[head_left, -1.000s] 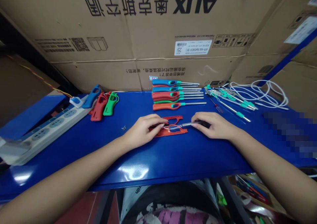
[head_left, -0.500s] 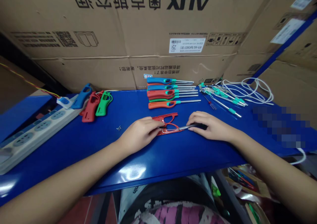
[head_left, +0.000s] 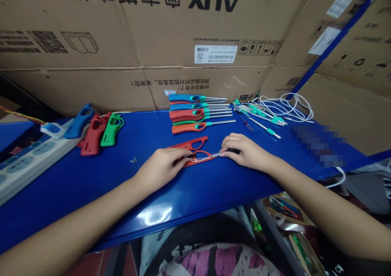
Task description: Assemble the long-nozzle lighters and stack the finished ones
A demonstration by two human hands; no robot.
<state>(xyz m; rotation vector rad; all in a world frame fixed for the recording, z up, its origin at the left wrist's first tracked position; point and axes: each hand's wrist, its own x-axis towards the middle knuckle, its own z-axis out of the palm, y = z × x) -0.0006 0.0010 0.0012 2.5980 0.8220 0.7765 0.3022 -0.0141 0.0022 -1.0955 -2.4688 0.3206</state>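
Note:
Two red lighter shell halves lie on the blue table: the far half (head_left: 195, 142) and the near half (head_left: 202, 164), whose left part is under my left hand (head_left: 161, 166). My left hand is closed, its fingertips pinching at thin white wires (head_left: 198, 159) inside the near half; the exact piece is partly hidden. Those wires lead right to a metal tube (head_left: 216, 154) at the near half's narrow end. My right hand (head_left: 246, 152) is closed around that tube, with thumb and fingers on it.
Assembled lighters (head_left: 186, 114) lie stacked behind the shell halves. To their right are a screwdriver (head_left: 248, 125), several metal tubes with teal parts (head_left: 269, 117) and a white cable (head_left: 305, 105). Left are small screws (head_left: 133, 160), red (head_left: 91, 137) and green shells (head_left: 111, 131), and a power strip (head_left: 39, 162).
The view has shifted so that everything sits further left. My hands stay at the near shell half, and the metal tube remains in my right fingers.

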